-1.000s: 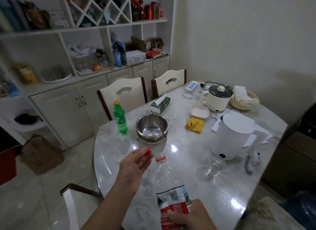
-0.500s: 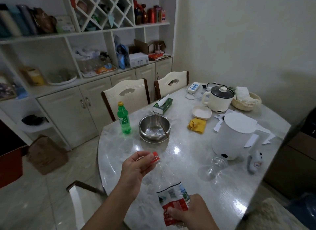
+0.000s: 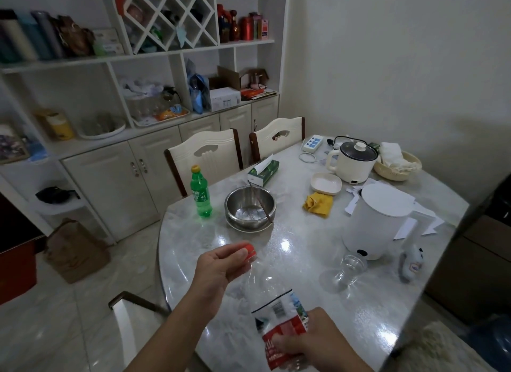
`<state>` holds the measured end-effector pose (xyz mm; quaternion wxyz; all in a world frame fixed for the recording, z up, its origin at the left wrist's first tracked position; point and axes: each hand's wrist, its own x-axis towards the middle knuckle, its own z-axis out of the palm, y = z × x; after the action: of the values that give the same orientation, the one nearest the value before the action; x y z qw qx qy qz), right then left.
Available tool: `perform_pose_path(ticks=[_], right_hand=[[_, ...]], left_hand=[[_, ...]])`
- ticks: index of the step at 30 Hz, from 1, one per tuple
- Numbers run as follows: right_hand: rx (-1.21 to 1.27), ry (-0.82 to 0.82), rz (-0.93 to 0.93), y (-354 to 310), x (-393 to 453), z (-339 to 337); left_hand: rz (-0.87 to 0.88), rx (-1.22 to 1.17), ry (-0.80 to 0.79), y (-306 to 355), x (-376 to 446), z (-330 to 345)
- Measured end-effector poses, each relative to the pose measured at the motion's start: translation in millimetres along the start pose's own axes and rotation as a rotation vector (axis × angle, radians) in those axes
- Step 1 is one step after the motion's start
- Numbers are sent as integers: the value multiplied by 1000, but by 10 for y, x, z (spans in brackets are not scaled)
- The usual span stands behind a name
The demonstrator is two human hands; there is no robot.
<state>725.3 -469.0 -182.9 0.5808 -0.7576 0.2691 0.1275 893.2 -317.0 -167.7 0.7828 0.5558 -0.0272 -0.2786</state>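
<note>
My right hand (image 3: pixel 312 335) grips a clear plastic water bottle (image 3: pixel 272 299) round its red and white label, low over the near edge of the marble table (image 3: pixel 304 250). The bottle leans away from me, toward the left. At its mouth my left hand (image 3: pixel 221 263) pinches the red cap (image 3: pixel 250 250) between thumb and fingers. Whether the cap sits fully on the neck is hidden by my fingers.
Beyond my hands stand a steel bowl (image 3: pixel 250 207) with a utensil, a green soda bottle (image 3: pixel 201 196), a tissue box (image 3: pixel 264 172) and a yellow cloth (image 3: pixel 318 203). A white kettle (image 3: pixel 373 222), a small glass (image 3: pixel 348 270) and a cream cooker (image 3: pixel 352 161) stand right.
My left hand has brought the red cap from beside the bottle onto its mouth. My right hand has kept its hold on the label.
</note>
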Motion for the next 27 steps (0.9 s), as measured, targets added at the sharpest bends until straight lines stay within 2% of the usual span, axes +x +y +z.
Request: perform_pose_path(ticks=[3, 6, 9, 14, 18, 23, 27], right_hand=[[124, -189, 51, -13, 13, -18], [193, -267, 97, -20, 23, -3], [200, -247, 92, -2, 42, -3], [169, -179, 54, 27, 52, 48], [167, -143, 38, 40, 65, 87], [150, -144, 32, 34, 74, 88], [150, -143, 61, 67, 74, 81]], left_hand=[[-51, -41, -79, 30, 10, -16], [-87, -82, -163, 43, 4, -31], [-92, -92, -180, 38, -15, -10], [-37, -15, -36, 29, -8, 52], [-34, 9, 21, 65, 18, 72], [-128, -57, 44, 8, 34, 64], [-131, -66, 2, -9, 23, 27]])
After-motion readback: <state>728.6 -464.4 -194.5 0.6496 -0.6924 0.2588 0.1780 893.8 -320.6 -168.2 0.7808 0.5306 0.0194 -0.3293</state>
